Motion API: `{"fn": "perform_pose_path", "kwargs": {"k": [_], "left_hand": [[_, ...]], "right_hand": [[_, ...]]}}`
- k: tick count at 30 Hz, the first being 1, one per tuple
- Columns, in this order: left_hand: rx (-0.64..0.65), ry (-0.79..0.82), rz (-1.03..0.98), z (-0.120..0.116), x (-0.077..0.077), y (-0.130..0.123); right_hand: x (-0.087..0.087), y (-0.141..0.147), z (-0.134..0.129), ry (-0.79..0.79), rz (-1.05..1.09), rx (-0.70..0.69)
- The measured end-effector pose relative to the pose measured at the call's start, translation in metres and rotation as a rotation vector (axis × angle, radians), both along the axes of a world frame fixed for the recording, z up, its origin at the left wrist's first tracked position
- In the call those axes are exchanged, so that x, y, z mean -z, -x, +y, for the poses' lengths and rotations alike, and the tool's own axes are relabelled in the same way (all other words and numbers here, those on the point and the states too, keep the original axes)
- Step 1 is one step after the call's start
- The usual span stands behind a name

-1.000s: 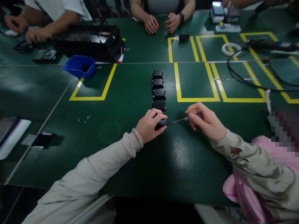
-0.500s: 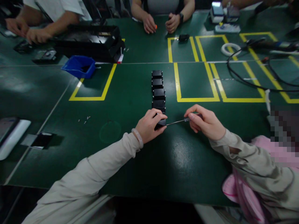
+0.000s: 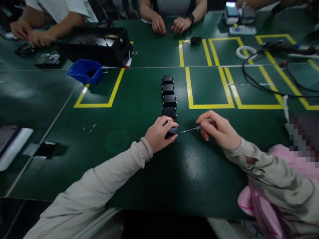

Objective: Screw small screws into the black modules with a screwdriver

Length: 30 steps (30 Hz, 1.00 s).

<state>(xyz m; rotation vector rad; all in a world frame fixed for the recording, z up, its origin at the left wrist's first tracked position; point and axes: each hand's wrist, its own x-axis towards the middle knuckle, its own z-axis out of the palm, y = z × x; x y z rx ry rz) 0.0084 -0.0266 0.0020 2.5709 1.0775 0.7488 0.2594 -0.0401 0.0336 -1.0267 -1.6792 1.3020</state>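
My left hand (image 3: pixel 160 134) grips a small black box (image 3: pixel 171 131) at the near end of a column of similar black boxes (image 3: pixel 169 99) on the green table. A screwdriver (image 3: pixel 198 128) with a clear handle lies between the thumb and fingers of my right hand (image 3: pixel 219 129). Its thin shaft points left, and the tip reaches the lower right edge of the held box, by my left fingertips. Small silvery screws show on the sides of the boxes in the column. Several loose screws (image 3: pixel 93 126) lie to the left.
Back left are a blue bin (image 3: pixel 84 71) and a long black tray (image 3: pixel 97 44). Yellow tape outlines (image 3: pixel 211 106) mark the table. A white ring (image 3: pixel 246 52) and black cables (image 3: pixel 261 87) lie at right. Two people's hands (image 3: pixel 180 26) (image 3: pixel 41 38) are across the table.
The fingers of my right hand have shifted slightly on the screwdriver handle. My left hand has stayed in place. Across the table, the middle person's hands have moved closer together.
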Motion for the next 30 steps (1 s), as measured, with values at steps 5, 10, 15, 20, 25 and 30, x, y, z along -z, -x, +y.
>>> {"fn": "perform_pose_path", "kwargs": {"k": [5, 10, 15, 20, 25, 30], "left_hand": [[0.002, 0.001, 0.004, -0.0001, -0.0003, -0.0006], [0.000, 0.011, 0.003, 0.0001, 0.0001, -0.0005], [0.001, 0.003, 0.000, 0.0000, 0.0002, -0.0005], [0.005, -0.014, -0.007, 0.0000, -0.0002, -0.0009], [0.007, -0.012, -0.003, -0.0004, -0.0006, -0.0007], [0.007, -0.005, -0.005, -0.0005, -0.0008, -0.0006]], "right_hand": [[0.0010, -0.0003, -0.0002, 0.053, 0.011, -0.013], [0.0017, -0.0005, 0.0001, 0.002, -0.006, 0.020], [0.0016, -0.0007, 0.0002, 0.035, -0.015, 0.013], [0.0030, -0.0014, 0.0001, 0.003, 0.003, 0.011], [0.0020, -0.0013, -0.0002, 0.022, -0.017, 0.010], [0.0021, -0.0009, -0.0002, 0.001, -0.007, 0.016]]}}
